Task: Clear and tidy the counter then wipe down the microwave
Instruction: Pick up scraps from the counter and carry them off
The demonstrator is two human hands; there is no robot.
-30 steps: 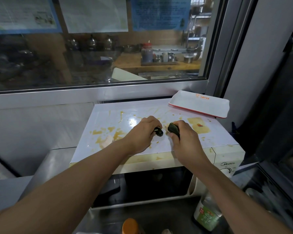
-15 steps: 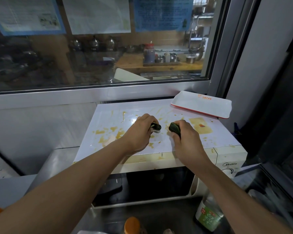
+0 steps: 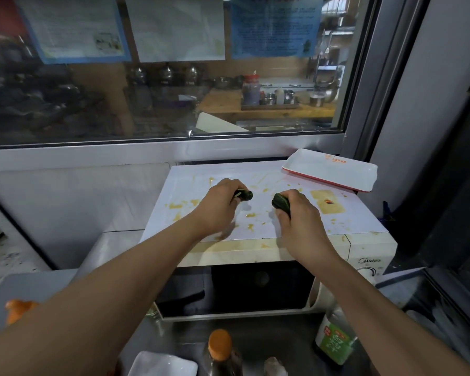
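Observation:
A white microwave [image 3: 364, 248] stands under the window, its flat top smeared with yellow-brown stains [image 3: 327, 203]. Above the middle of that top, my left hand [image 3: 219, 206] is shut on a dark green piece [image 3: 244, 195] that pokes out past the fingers. My right hand [image 3: 296, 213] is shut on a second dark green piece [image 3: 278, 202]. The two pieces are a short gap apart. What the pieces are exactly I cannot tell.
A white tray with a red rim [image 3: 330, 169] lies on the microwave's back right corner. In front of the microwave stand an orange-capped bottle [image 3: 221, 351], a green-labelled bottle [image 3: 335, 339] and a white dish [image 3: 162, 365]. A wall rises at right.
My two hands have drawn apart; the green pieces, close together before, now have a gap between them. My left hand has shifted left and slightly back.

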